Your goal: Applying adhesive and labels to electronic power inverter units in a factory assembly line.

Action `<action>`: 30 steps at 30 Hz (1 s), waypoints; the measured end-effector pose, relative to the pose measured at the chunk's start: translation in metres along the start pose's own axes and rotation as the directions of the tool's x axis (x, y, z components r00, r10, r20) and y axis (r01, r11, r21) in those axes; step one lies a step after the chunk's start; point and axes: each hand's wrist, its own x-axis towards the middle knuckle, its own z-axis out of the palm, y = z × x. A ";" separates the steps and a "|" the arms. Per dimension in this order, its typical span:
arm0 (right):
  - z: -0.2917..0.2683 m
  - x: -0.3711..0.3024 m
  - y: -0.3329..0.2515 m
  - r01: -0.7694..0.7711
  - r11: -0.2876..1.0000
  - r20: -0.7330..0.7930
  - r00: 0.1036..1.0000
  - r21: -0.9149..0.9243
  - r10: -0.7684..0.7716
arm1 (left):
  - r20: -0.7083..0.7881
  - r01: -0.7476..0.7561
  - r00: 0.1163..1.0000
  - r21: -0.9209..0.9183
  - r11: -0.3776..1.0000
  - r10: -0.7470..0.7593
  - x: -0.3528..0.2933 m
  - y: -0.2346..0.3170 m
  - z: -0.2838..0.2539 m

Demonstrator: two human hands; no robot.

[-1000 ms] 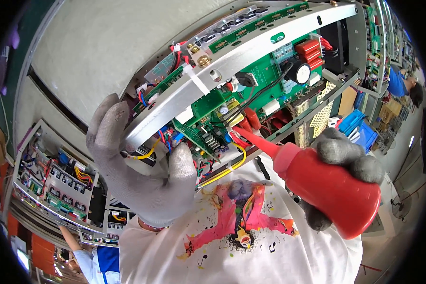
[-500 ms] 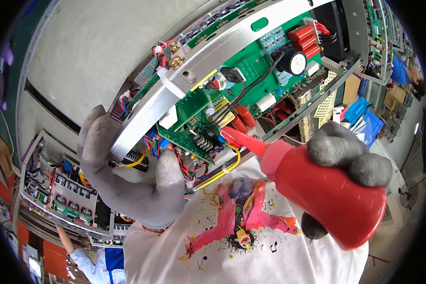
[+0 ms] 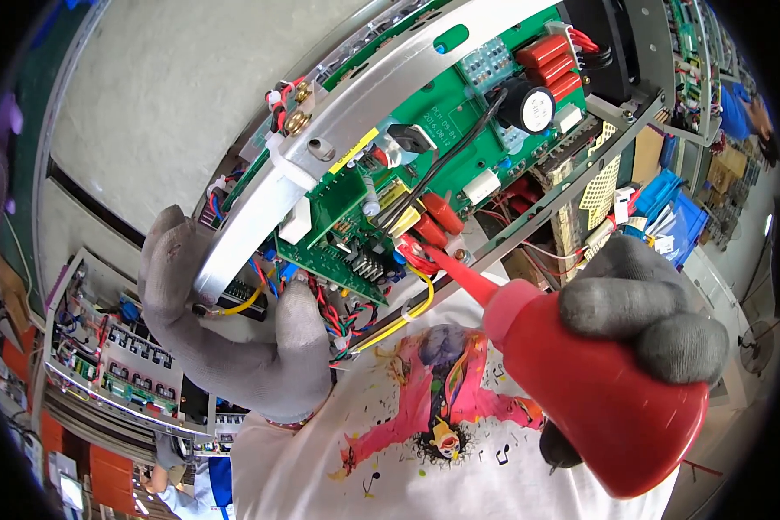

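My left hand (image 3: pixel 256 364), in a grey glove, is hooked round the near left end of a metal chassis frame (image 3: pixel 260 204), thumb by a bundle of coloured wires. My right hand (image 3: pixel 646 312), gloved too, is wrapped round a red squeeze bottle (image 3: pixel 607 399). The bottle's thin nozzle (image 3: pixel 461 276) points up-left, its tip by red wire loops (image 3: pixel 416 257) and red oval components (image 3: pixel 431 229). Inside the frame is a green circuit board (image 3: pixel 464 169) carrying a round black part with a white top (image 3: pixel 529 107). Whether anything leaves the nozzle, I cannot tell.
Another open chassis (image 3: pixel 130 364) with boards stands at the left. Blue bins (image 3: pixel 667 208) and a perforated cream strip (image 3: pixel 600 186) lie to the right. A co-worker's arm (image 3: pixel 160 481) shows at lower left, and another person (image 3: pixel 750 113) at far right.
The nozzle tip has shifted slightly right and down from the small board to the red wires. The chassis appears a little further left in view, my left hand still on it.
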 end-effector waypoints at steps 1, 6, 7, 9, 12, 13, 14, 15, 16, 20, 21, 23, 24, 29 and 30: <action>-0.002 -0.002 -0.001 -0.020 1.000 0.009 1.000 -0.012 0.020 | -0.023 0.006 1.000 -0.018 1.000 -0.007 -0.001 -0.001 0.001; -0.045 -0.043 -0.005 -0.115 0.992 0.062 0.991 -0.056 0.118 | -0.088 0.064 0.994 -0.054 0.997 -0.068 -0.006 -0.001 0.002; -0.046 -0.043 -0.010 -0.133 0.989 0.066 0.988 -0.064 0.137 | -0.094 0.079 0.992 -0.070 0.994 -0.086 -0.003 0.002 0.002; -0.026 0.039 -0.005 -0.202 0.973 0.031 0.978 -0.112 0.207 | -0.070 0.067 0.995 -0.121 0.990 -0.076 0.000 0.006 0.013; -0.006 0.068 0.000 -0.253 0.957 0.054 0.963 -0.146 0.263 | -0.066 0.082 0.994 -0.129 0.988 -0.091 -0.001 0.008 0.013; -0.011 0.052 -0.010 -0.247 0.958 0.084 0.962 -0.147 0.261 | -0.070 0.101 0.992 -0.113 0.988 -0.109 -0.001 0.006 0.008; -0.020 0.042 -0.008 -0.241 0.959 0.114 0.959 -0.149 0.259 | -0.119 0.110 0.985 -0.122 0.986 -0.125 -0.003 0.006 0.010; -0.016 0.067 -0.007 -0.260 0.951 0.096 0.956 -0.167 0.278 | -0.109 0.105 0.986 -0.196 0.975 -0.128 -0.002 0.006 0.019; -0.016 0.070 -0.010 -0.266 0.947 0.104 0.952 -0.179 0.287 | -0.096 0.099 0.988 -0.220 0.970 -0.122 -0.002 0.004 0.021; -0.051 0.020 -0.022 -0.258 0.940 0.177 0.937 -0.224 0.300 | -0.125 0.070 0.986 -0.302 0.951 -0.112 -0.006 -0.002 0.018; -0.052 0.022 -0.018 -0.233 0.947 0.197 0.940 -0.222 0.277 | -0.115 0.072 0.988 -0.272 0.960 -0.106 -0.006 -0.003 0.015; -0.056 0.008 -0.017 -0.203 0.959 -0.009 0.979 -0.200 0.205 | -0.107 0.038 0.992 -0.270 0.962 -0.069 -0.004 0.001 0.016; -0.060 0.000 -0.009 -0.177 0.965 -0.117 0.981 -0.195 0.156 | -0.105 0.008 0.993 -0.362 0.932 -0.049 -0.002 0.000 0.022; -0.058 -0.021 0.018 0.353 0.926 -0.773 0.622 0.134 -0.125 | 0.033 0.090 0.996 -0.391 0.916 -0.083 0.003 -0.024 0.008; -0.071 -0.008 0.014 0.416 0.837 -0.576 0.803 0.356 -0.154 | -0.025 0.082 0.995 -0.374 0.924 -0.098 0.005 -0.022 0.012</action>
